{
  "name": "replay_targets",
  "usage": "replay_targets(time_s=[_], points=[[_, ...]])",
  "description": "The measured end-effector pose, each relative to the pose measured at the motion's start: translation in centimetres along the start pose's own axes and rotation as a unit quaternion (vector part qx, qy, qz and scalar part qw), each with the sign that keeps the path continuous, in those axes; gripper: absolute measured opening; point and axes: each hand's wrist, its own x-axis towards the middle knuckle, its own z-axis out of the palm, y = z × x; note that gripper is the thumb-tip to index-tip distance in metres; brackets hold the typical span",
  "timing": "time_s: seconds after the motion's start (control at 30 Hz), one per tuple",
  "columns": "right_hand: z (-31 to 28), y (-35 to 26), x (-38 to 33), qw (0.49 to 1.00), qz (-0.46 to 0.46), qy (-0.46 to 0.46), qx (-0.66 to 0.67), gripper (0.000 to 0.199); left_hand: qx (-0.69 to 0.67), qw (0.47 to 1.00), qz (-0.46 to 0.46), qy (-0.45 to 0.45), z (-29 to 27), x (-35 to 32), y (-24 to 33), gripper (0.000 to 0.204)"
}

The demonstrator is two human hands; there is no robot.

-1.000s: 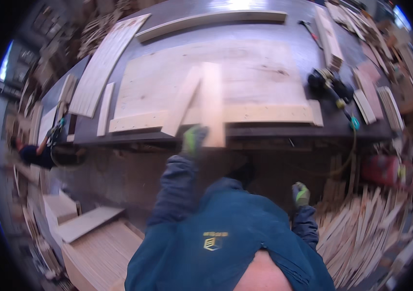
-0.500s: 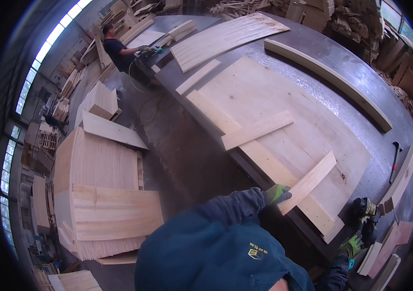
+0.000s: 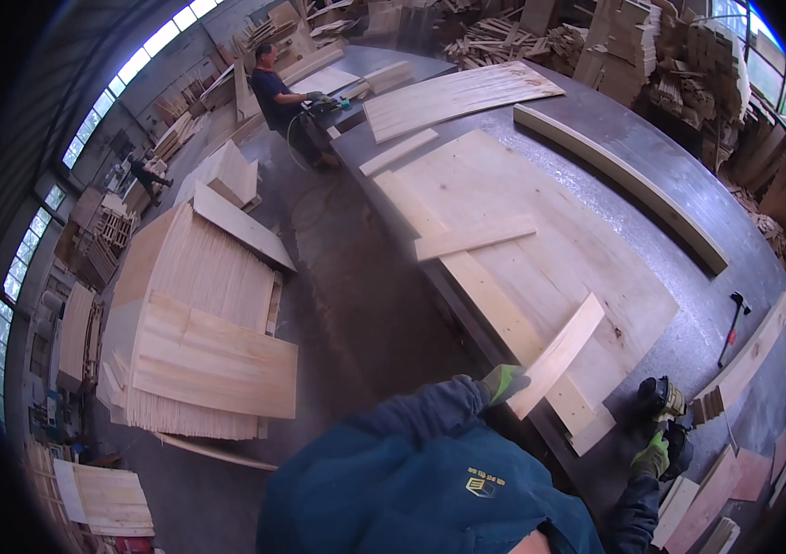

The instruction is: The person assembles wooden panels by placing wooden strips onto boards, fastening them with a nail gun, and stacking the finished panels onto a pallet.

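Note:
My left hand point(image 3: 505, 382), in a green and grey glove, grips the near end of a narrow wooden board point(image 3: 561, 355). That board lies slanted across a wide plywood sheet point(image 3: 540, 217) and the edge strip point(image 3: 494, 305) along its near side. At the lower right, my gloved right hand point(image 3: 651, 456) is closed around the handle of a black and yellowish power tool that looks like a nail gun point(image 3: 665, 399). The tool is at the table's near right, beside the sheet's corner. Its handle is partly hidden by my fingers. A second narrow board point(image 3: 476, 237) crosses the sheet farther left.
On the metal table point(image 3: 624, 152) lie a long beam point(image 3: 619, 180), a hammer-like tool point(image 3: 734, 328) with a red handle, and another panel point(image 3: 462, 97). Stacked boards point(image 3: 199, 295) stand on the left across the aisle. A co-worker point(image 3: 277, 102) holds a hosed tool at the far end.
The view has shifted, so the table appears farther left and lower. My left hand stays on the narrow board; my right hand stays on the nail gun.

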Motion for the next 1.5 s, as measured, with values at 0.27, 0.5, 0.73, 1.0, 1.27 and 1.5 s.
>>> replay_targets(time_s=[0.27,0.5,0.73,1.0,1.27,1.5], points=[[-1.1,10.1,-14.9,1.000,-0.012,-0.017,0.005,0.094,0.071,0.995,0.063,0.010,3.7,-2.3,0.9,0.037],[-8.0,3.0,-8.7,0.975,0.005,0.164,0.150,0.061,-0.026,0.999,-0.003,-0.024,2.8,5.4,11.4,0.050],[-9.5,-7.5,-13.6,0.953,0.033,0.082,0.290,0.055,-0.134,0.978,-0.071,-0.143,7.0,17.8,10.7,0.048],[-7.7,-16.3,-11.9,0.929,0.073,0.043,0.361,0.054,0.158,0.984,0.031,-0.072,7.4,30.6,12.1,0.068],[1.5,-20.0,-8.0,0.948,0.115,0.143,0.262,0.044,0.467,0.806,0.359,0.055,14.5,28.6,11.7,0.094],[23.5,-26.0,-11.6,0.967,0.079,0.112,0.216,0.078,0.569,0.821,0.051,0.000,17.6,35.3,-6.3,0.155]])
